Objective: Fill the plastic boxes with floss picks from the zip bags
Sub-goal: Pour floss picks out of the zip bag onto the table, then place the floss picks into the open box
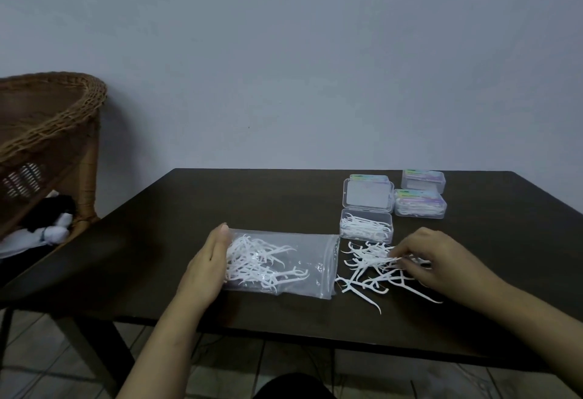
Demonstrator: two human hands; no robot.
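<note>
At the far left stands a brown woven wicker chair, with a black and white cloth bundle lying low on it, just beside the left corner of the dark brown wooden table. The left part of the table top is bare, and so is the strip along its near edge.

The left hand lies flat on its side against the closed left end of the clear plastic zip bag; its fingers are straight and pressed together, touching the bag and not curled round it. The bag lies on its side in the middle of the table, with white floss picks heaped in its left half. Its open mouth points to the right.

Just beside the mouth, a loose pile of white floss picks is scattered on the table. The right hand rests over the right side of this pile, and its fingertips pinch a few picks.

Just beyond the pile stands an open clear plastic box, partly filled with picks, its lid thrown back on the far side. Behind the lid is another closed box. To the right are two closed clear boxes with coloured labels, one behind the other, near the far edge. Right of these the table surface is dark and free up to its right edge.
</note>
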